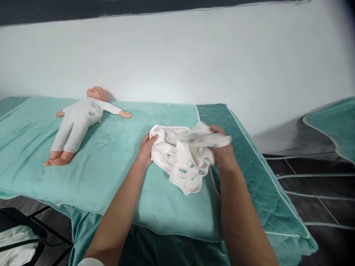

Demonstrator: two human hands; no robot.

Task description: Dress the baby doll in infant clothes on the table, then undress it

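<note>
The thumb and fingers of the left hand (145,149) pinch the left edge of a printed white baby garment (184,164), bunched between both hands. The right hand (224,153), fingertips hidden, grips its raised right folds, above a teal bedspread (111,188) where a baby doll (77,117) lies farther left.

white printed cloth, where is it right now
In the head view, the white printed cloth is near the centre, held between the left hand and right hand, over the green bedding, right of the doll.
</note>
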